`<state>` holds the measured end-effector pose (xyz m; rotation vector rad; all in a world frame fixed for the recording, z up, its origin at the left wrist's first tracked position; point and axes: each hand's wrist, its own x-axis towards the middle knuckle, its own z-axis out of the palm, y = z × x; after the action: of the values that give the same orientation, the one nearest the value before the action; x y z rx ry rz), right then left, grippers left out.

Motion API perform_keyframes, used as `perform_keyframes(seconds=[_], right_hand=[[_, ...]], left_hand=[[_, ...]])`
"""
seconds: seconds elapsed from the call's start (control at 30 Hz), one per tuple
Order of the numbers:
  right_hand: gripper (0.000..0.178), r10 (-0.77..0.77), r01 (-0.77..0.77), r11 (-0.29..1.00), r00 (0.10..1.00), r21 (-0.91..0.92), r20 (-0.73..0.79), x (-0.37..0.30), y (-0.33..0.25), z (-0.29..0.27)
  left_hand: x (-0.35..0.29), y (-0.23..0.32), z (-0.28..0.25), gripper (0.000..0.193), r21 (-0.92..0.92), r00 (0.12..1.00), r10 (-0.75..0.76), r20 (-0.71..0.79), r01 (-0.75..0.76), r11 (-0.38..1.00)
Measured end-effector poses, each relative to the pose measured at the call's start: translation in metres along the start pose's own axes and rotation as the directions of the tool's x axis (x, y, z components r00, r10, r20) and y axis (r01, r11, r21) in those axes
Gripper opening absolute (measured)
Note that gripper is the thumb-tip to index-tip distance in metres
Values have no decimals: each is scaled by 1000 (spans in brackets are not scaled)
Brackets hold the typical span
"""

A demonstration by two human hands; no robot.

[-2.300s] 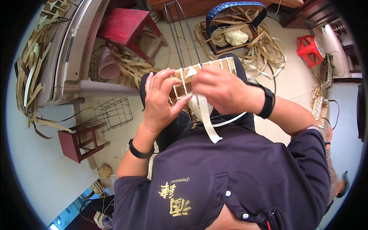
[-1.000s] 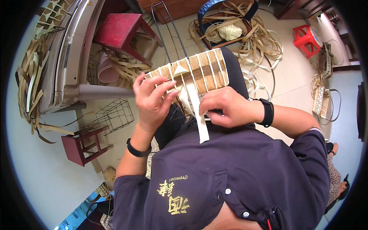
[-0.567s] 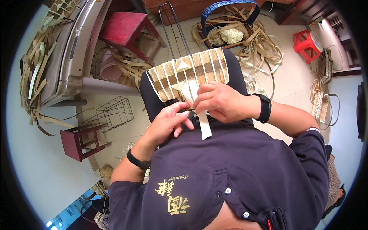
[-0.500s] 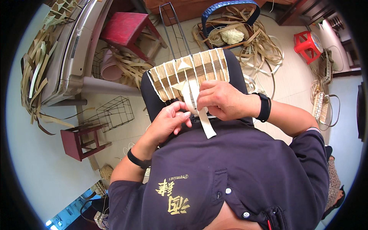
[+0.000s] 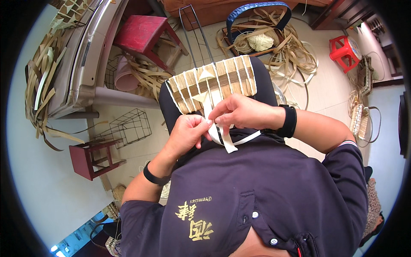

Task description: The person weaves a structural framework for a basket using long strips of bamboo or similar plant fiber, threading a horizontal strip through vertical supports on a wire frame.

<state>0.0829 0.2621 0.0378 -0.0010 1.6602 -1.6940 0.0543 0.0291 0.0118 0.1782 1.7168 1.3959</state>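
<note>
On my lap lies a woven panel (image 5: 239, 70) of tan and brown strips, crossed by white cords and set on a black wire frame (image 5: 199, 40). Pale folded points stick up in its middle. A flat cream strip (image 5: 229, 146) comes off the panel's near edge and loops toward my shirt, one end curving right. My left hand (image 5: 188, 133) pinches this strip between thumb and fingers. From the right, my right hand (image 5: 244, 112) has its thumb and fingertips closed on the strip too, close to the left fingertips. The exact grip is partly hidden by the fingers.
A blue-handled basket (image 5: 233, 21) holds cord, with loose tan strips (image 5: 295, 55) around it. Stools stand about: a red wooden one (image 5: 141, 34), a small dark red one (image 5: 83, 160) and a red plastic one (image 5: 342, 53). A wire basket frame (image 5: 132, 126) lies at left.
My right hand has shifted slightly left and down, meeting my left fingertips. My left fingers have closed on the strip, and a strip end now curves out to the right.
</note>
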Motion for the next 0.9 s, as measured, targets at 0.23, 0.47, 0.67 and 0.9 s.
perform_keyframes(seconds=[0.23, 0.47, 0.67, 0.9], right_hand=[[57, 62, -219, 868, 938, 445, 342, -8, 13, -19], [55, 100, -261, 793, 947, 550, 305, -10, 6, -9], [60, 61, -192, 806, 968, 560, 244, -4, 2, -13], [44, 76, -115, 967, 981, 225, 177, -2, -10, -23]], left_hand=[[2, 45, -35, 17, 557, 968, 247, -52, -177, 811], [56, 67, -51, 14, 739, 717, 696, -22, -457, 494], [62, 74, -49, 10, 787, 706, 708, -31, -419, 452], [64, 78, -36, 8, 868, 705, 705, -72, -304, 393]])
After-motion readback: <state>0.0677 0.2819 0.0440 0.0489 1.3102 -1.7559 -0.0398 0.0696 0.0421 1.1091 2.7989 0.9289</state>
